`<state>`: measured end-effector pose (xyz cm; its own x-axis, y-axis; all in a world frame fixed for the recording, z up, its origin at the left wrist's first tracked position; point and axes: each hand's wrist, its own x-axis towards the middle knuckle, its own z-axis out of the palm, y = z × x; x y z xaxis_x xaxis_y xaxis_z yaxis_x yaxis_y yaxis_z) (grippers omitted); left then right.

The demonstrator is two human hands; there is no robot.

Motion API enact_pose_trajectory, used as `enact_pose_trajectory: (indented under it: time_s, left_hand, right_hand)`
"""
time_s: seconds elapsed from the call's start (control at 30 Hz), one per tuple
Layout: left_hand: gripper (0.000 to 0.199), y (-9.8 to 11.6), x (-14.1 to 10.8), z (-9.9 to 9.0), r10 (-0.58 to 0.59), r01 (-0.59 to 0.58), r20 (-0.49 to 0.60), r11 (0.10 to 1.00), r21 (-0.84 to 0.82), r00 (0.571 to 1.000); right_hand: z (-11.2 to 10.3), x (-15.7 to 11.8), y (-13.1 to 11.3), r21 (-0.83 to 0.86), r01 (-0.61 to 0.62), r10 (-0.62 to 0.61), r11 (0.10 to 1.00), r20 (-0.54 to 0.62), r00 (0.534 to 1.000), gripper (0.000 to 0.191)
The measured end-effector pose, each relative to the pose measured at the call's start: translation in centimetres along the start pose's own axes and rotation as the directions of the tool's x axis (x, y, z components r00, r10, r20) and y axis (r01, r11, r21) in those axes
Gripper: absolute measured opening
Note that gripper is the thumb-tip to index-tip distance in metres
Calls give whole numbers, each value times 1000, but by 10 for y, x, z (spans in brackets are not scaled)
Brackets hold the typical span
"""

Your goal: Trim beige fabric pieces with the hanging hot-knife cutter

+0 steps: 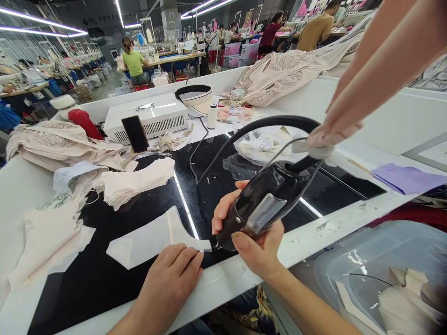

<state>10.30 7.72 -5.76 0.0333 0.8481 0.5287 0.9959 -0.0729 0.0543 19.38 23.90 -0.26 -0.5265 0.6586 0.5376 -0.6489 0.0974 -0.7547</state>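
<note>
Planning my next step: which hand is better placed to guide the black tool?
Probably your right hand: it grips the black handheld tool, its tip beside the white cut piece. Your left hand rests at that piece's edge.

Right hand point(258, 237) wrapped around a black handheld tool point(261, 204), tip down at the narrow end of a white cloth panel point(150, 235); tip contact hidden; clock positions read from that tip, 12 being far side. Left hand point(174, 279) at 8 o'clock, palm down, fingertips at the panel's near edge; panel flat on black table surface point(115, 284), its wide end at 9; stacked pale cloth pieces point(136, 181) at 10; phone point(135, 133), leaning, and white vented box point(150, 118) near 11; thread spool point(212, 116), upright, at 12; beige stretched cloth point(380, 70) knotted by the tool's cable point(265, 123), toward 1; purple cloth point(408, 178) past 2; clear plastic bin point(342, 246) about 3.
</note>
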Motion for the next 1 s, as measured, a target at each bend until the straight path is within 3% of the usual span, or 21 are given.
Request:
enact_pose_trajectory:
  time_s: [0.17,0.3,0.4,0.53,1.0]
  left_hand:
    - [23,27,-8,15,130,-145,-120,981,-130,984]
    - [25,23,-1,12,136,-159,-102,951,-266,985]
    - [25,4,3,4,94,-92,3,979,-180,996]
    - [24,-13,4,1,37,-33,53,997,-67,998]
    - [28,-14,5,16,4,-1,93,999,-35,996]
  right_hand:
    - [-1,2,0,-5,3,-3,1000,-12,1000,45]
    - [-1,4,1,-27,12,-12,1000,-27,1000,46]
    - [2,5,5,-18,21,-21,1000,-32,999,43]
    - [4,6,11,-16,26,-27,1000,-32,999,42]
    - [1,6,16,-51,21,-21,998,1,1000,39]
